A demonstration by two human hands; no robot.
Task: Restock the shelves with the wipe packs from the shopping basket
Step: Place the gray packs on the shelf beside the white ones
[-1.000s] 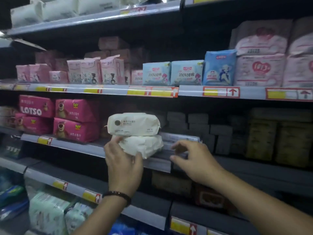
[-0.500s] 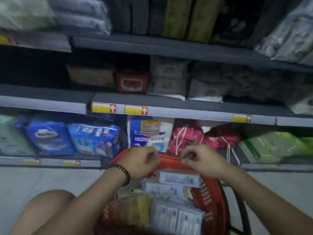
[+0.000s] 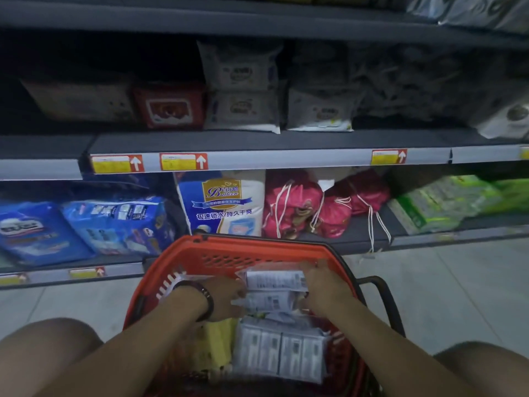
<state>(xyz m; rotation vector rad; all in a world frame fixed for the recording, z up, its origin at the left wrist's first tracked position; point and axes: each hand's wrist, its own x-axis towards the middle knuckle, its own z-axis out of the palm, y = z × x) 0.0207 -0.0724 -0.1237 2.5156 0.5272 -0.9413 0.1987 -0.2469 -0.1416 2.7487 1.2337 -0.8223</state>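
Your left hand [image 3: 226,299] and right hand [image 3: 325,290] curl their fingers round opposite ends of two stacked wipe packs [image 3: 273,290] in the basket [image 3: 229,245]. Their long axis runs hand to hand (neither is nearer), so lift them level.

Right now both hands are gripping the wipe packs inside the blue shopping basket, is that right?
No, the shopping basket is red, not blue. The head view shows the left hand and the right hand gripping the wipe packs inside it.
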